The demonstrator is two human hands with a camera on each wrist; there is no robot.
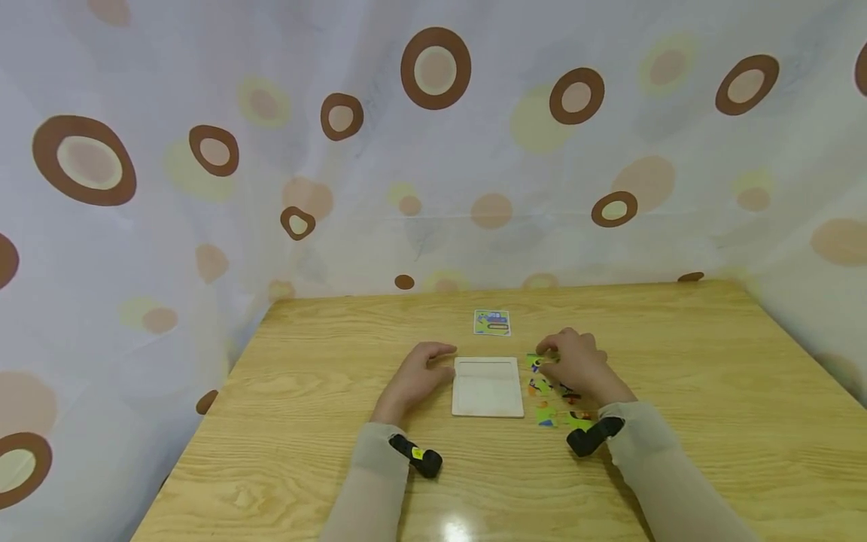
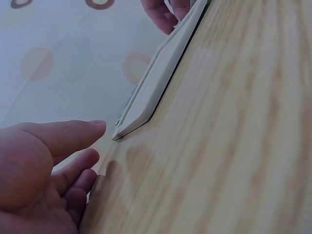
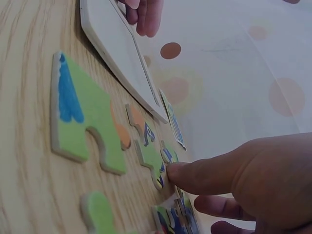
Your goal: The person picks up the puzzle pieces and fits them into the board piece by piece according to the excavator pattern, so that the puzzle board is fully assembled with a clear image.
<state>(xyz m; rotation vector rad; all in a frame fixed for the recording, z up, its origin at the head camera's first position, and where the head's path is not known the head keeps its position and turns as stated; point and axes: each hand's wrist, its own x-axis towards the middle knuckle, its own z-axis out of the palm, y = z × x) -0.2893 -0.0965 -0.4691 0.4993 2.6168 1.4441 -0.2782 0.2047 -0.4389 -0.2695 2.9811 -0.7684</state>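
A white square puzzle tray (image 1: 488, 388) lies on the table between the hands. Just off its left edge is my left hand (image 1: 418, 380), thumb and fingers apart and holding nothing; in the left wrist view the thumb (image 2: 73, 135) points at the tray's corner. To the tray's right lie several green jigsaw pieces with orange and blue markings. My right hand (image 1: 577, 365) hovers over the far ones, thumb and forefinger spread around a green piece (image 1: 533, 362). In the right wrist view the thumb tip (image 3: 176, 171) is right beside a small piece (image 3: 168, 153), and a larger piece (image 3: 80, 114) lies nearer.
Behind the tray lies a small picture card (image 1: 491, 322) showing a vehicle on green. The wooden table (image 1: 318, 361) reaches back to a pale curtain (image 1: 379, 256) with brown and peach circles. Black wrist cameras (image 1: 420, 458) are strapped over both sleeves.
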